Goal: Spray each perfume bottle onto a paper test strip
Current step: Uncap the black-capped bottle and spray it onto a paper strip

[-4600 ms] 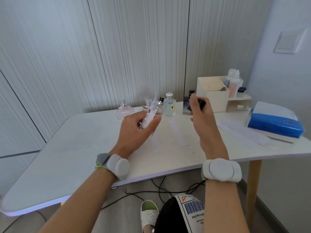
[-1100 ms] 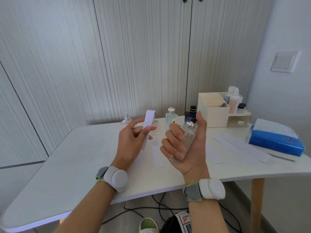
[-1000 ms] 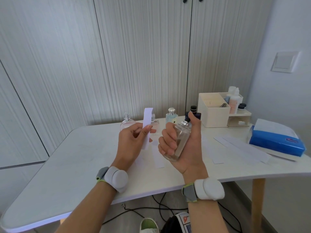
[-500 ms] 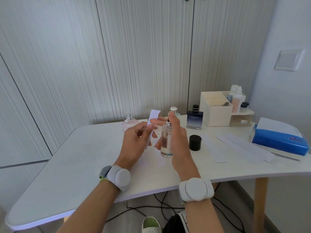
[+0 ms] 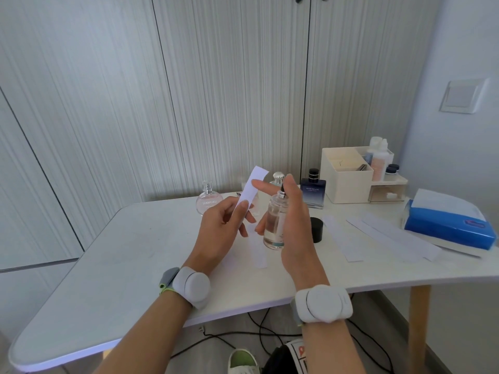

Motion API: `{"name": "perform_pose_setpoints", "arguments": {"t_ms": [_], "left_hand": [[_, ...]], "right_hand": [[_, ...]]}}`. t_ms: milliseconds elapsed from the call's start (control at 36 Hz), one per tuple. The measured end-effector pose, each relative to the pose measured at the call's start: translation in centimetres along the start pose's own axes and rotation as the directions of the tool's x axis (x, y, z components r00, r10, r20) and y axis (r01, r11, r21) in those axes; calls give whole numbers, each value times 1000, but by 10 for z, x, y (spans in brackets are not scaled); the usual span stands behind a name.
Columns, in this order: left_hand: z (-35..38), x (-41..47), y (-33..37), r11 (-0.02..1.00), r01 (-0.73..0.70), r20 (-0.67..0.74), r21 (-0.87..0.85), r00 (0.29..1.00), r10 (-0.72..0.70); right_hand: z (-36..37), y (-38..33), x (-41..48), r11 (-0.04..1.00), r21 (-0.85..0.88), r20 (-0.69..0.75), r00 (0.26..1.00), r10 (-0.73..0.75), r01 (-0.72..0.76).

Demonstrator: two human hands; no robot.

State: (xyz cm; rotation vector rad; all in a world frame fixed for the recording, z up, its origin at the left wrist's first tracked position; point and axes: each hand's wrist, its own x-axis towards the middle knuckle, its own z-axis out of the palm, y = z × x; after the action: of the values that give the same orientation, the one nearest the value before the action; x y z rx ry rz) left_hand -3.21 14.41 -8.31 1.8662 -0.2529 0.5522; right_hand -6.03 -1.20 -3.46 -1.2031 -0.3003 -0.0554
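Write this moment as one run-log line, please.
left hand: pinches paper strip | right hand: grips clear perfume bottle beside strip | black cap: off, on table

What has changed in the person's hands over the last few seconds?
The clear bottle passed from the left hand to the right hand, now upright. The left hand took up a paper strip. The black cap now stands on the table. The dark blue bottle stayed put.
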Motion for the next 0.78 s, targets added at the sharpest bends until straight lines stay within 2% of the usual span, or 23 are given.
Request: {"name": "perform_pose_setpoints", "arguments": {"t_ms": [194,417,583,667,778], "left_hand": [[0,0,0,998,66,28,6,997,-66],[0,1,-2,996,71,47,52,996,-73],[0,2,-2,997,48,5,57,999,-49],[-1,3,-5,998,22,-26,59,999,-21],[-2,4,-6,998,7,-67,58,998,-3]], "right_hand": [[-7,-11,-3,999,15,-11,1000,-30,30],[-9,-9,-1,999,18,-43,999,-33,34],[-7,-8,-1,998,22,-51,997,-53,55],[-4,-5,1,996,42,-104,992,-73,78],[1,-2,0,996,-28,-214,973,-88,84]]}}
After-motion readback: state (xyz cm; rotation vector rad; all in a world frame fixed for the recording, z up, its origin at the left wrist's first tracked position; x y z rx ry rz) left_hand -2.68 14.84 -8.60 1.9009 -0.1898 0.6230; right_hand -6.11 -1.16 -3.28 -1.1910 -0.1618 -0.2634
